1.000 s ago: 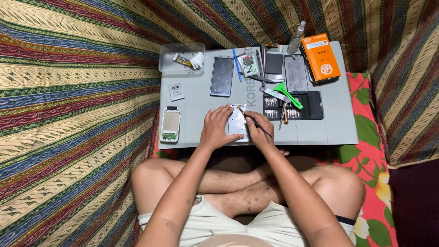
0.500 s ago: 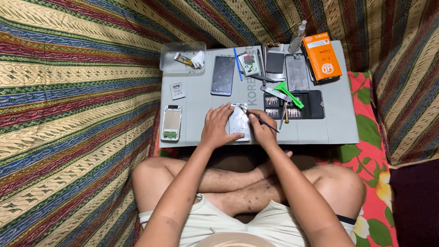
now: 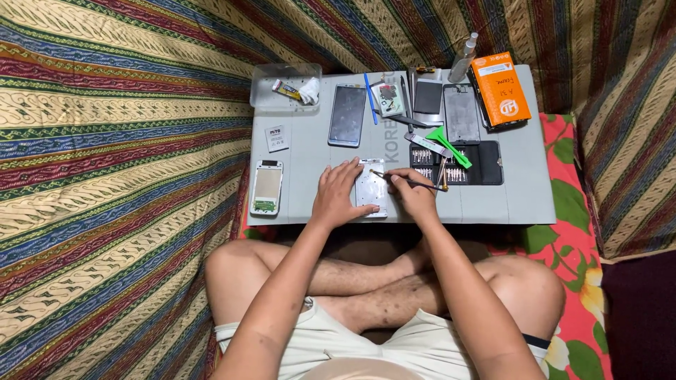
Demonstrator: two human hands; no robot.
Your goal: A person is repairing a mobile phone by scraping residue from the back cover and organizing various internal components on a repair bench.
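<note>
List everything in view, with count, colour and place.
table: 1, grey, over the crossed legs
phone frame: 1, white, front centre, under both hands
tool: 1, thin, dark, in right hand
phone: 1, white, front left
dark phones: 3, back row
card: 1, white, left
tray: 1, clear, back left
bit case: 1, black, right
pry tool: 1, green, on case
box: 1, orange, back right
bottle: 1, clear, back
left hand: steadies frame
right hand: grips tool

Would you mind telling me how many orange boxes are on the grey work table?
1. The orange box lies at the far right corner of the grey table, beside the spray bottle. Others could be hidden beneath it.
</note>
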